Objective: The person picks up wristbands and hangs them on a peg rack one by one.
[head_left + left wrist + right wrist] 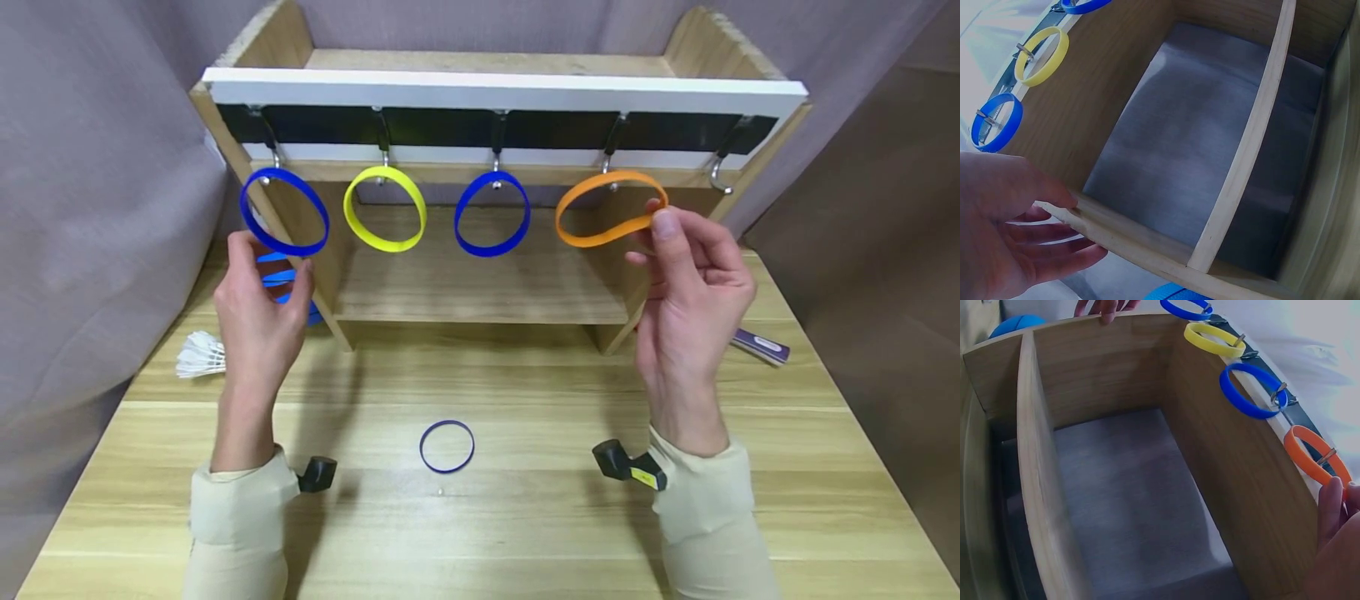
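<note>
My right hand [690, 283] pinches the edge of an orange wristband [600, 240] between thumb and fingers. The band loops over the fourth hook [617, 137] and is pulled out of round at the pinch. With thumb inside and fingers outside, my left hand [258, 308] grips the left side panel [1129, 247] of a wooden shelf. Above that hand a blue wristband [296, 249] hangs on the first hook. A yellow wristband [390, 245] hangs on the second, another blue wristband [491, 250] on the third. The rightmost hook [720, 177] carries no band.
A thin dark blue band [447, 471] lies on the wooden table [525, 533] in front of the shelf. Left of the shelf are a shuttlecock [201, 355] and a blue object [279, 277], partly behind my hand. A purple-grey handle [761, 346] pokes out at the right.
</note>
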`<move>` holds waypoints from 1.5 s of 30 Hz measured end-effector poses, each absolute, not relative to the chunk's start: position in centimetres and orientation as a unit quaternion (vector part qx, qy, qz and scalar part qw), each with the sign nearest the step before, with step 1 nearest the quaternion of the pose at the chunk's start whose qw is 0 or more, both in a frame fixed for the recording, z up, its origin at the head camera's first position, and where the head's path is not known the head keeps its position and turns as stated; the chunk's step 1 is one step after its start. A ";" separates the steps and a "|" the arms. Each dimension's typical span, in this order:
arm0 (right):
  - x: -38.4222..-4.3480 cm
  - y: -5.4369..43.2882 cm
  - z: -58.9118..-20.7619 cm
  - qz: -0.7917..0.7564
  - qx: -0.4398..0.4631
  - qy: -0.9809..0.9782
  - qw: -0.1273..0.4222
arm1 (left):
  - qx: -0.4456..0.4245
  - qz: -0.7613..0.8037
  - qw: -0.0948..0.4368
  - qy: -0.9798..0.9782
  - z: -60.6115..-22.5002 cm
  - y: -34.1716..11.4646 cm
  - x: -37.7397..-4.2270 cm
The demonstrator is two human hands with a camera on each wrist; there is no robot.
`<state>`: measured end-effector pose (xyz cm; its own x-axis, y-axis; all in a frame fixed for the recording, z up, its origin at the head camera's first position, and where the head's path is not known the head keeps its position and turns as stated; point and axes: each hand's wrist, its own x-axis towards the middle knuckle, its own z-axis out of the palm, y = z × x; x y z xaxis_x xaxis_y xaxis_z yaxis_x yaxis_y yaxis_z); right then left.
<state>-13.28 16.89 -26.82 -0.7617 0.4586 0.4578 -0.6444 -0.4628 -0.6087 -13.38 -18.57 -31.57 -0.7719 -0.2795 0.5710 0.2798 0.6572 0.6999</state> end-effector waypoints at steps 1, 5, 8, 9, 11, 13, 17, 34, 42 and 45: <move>-13.3 16.9 -26.9 0.847 0.115 -0.404 0.325 | 0.000 -0.414 0.337 -0.845 -31.6 -18.6 -13.4; -13.4 16.9 -27.1 0.846 0.117 -0.406 0.325 | 0.001 -0.415 0.336 -0.846 -31.5 -18.6 -13.3; -13.4 16.9 -27.2 0.841 0.119 -0.414 0.328 | 0.002 -0.416 0.336 -0.845 -31.5 -18.6 -13.3; -13.4 17.0 -27.3 0.839 0.119 -0.417 0.329 | 0.003 -0.416 0.336 -0.845 -31.5 -18.6 -13.3; -13.4 17.0 -27.4 0.829 0.120 -0.432 0.334 | 0.003 -0.416 0.336 -0.845 -31.5 -18.6 -13.3; -13.3 17.0 -27.5 0.820 0.120 -0.446 0.338 | 0.002 -0.415 0.336 -0.845 -31.5 -18.6 -13.3; -13.4 17.1 -27.6 0.809 0.112 -0.466 0.341 | 0.002 -0.413 0.336 -0.847 -31.6 -18.6 -13.4; -12.3 18.0 -31.6 0.754 0.035 -0.616 0.224 | 0.002 -0.411 0.334 -0.848 -31.4 -18.4 -13.4; -11.0 15.2 -35.5 0.396 0.178 -0.900 -0.035 | 0.011 -0.416 0.327 -0.849 -31.4 -18.4 -13.3; -10.1 12.8 -37.2 0.312 0.219 -0.922 -0.070 | 0.010 -0.413 0.330 -0.849 -31.4 -18.4 -13.2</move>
<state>-10.08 12.80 -37.23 -0.8938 -0.4485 0.0076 -0.3606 0.7084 -0.6068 -13.25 -18.40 -31.41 -0.7824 -0.2898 0.5513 0.2553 0.6582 0.7082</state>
